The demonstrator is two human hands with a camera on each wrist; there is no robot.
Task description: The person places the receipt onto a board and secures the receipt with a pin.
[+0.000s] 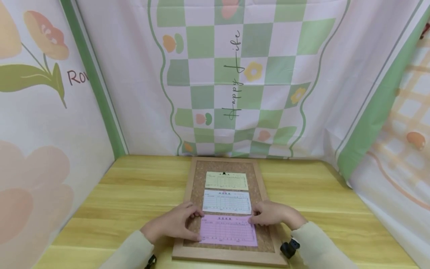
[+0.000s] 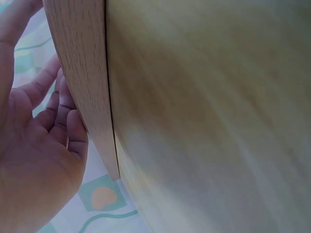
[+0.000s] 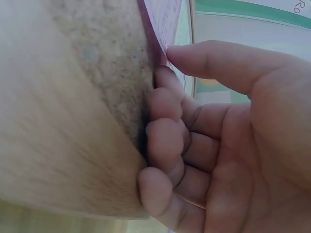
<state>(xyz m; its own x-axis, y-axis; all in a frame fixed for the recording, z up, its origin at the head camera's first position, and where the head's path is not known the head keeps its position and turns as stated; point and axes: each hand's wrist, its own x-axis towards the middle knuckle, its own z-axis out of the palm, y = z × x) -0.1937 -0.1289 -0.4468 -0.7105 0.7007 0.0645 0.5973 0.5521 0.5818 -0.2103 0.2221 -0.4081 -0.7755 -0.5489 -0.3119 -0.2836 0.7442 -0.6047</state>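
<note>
A pink printed form slip [image 1: 228,230] lies on the lower part of a wood-framed cork board [image 1: 198,179]. My left hand [image 1: 174,223] spans its left edge, thumb at the lower corner and forefinger near the upper one. At its upper right edge, my right hand [image 1: 270,213] pinches the pink paper [image 3: 163,29] between thumb and forefinger. In the right wrist view the other fingers [image 3: 165,143] are curled against the cork. Above lie a pale blue-white slip [image 1: 226,201] and a pale yellow slip [image 1: 226,181], which has a black pin [image 1: 224,173] at its top.
The board stands on a yellow wood-grain table [image 1: 134,194]. Its raised wooden frame [image 2: 82,63] runs close beside the left hand. A printed curtain [image 1: 228,93] hangs behind the table, with more patterned cloth [image 1: 33,149] at the left.
</note>
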